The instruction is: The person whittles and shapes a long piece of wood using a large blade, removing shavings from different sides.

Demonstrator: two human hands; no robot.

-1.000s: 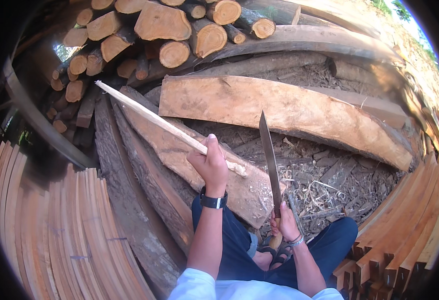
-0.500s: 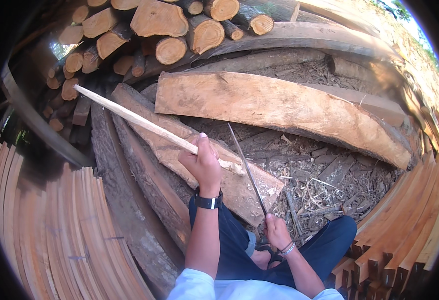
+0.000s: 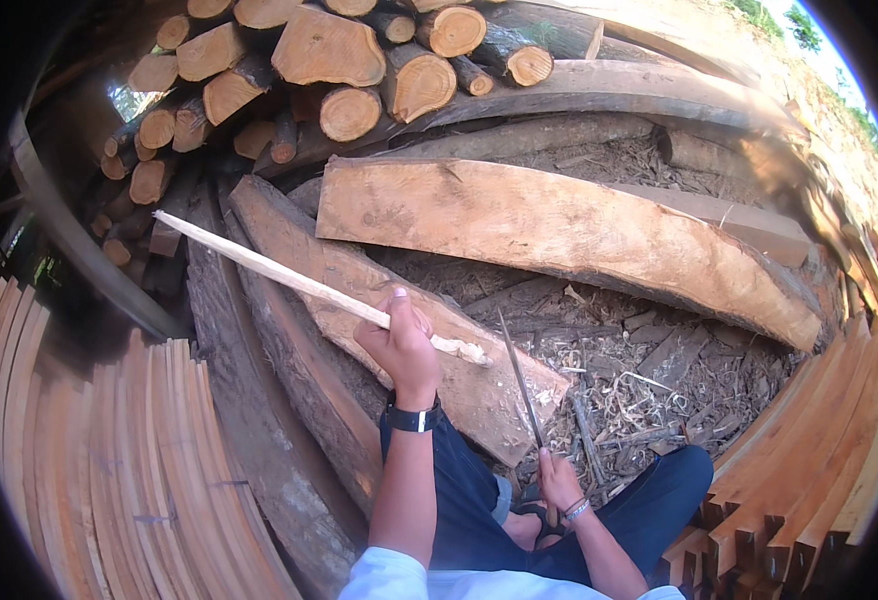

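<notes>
A long, pale wooden stick (image 3: pixel 277 272) is gripped near its lower end by my left hand (image 3: pixel 401 345). Its far end points up and left, while the near end looks rough and freshly cut. Beneath that near end lies a thick wooden plank (image 3: pixel 504 410), its surface dotted with small chips. My right hand (image 3: pixel 559 482) is closed round the handle of a long, narrow-bladed knife (image 3: pixel 520 378). The blade points forward and slightly left, just right of the stick's cut end and apart from it.
Stacked logs (image 3: pixel 349 112) rise at the back left. A broad bark-edged slab (image 3: pixel 559 225) lies ahead, with wood shavings (image 3: pixel 649 385) on the ground before it. Sawn boards stand in rows at left (image 3: pixel 149 450) and right (image 3: pixel 809 460). My bent legs (image 3: pixel 649 500) flank the plank's near end.
The knife and my right hand have moved down, so the blade sits further from the stick's cut end. The stick in my left hand has dropped slightly and lies a little flatter.
</notes>
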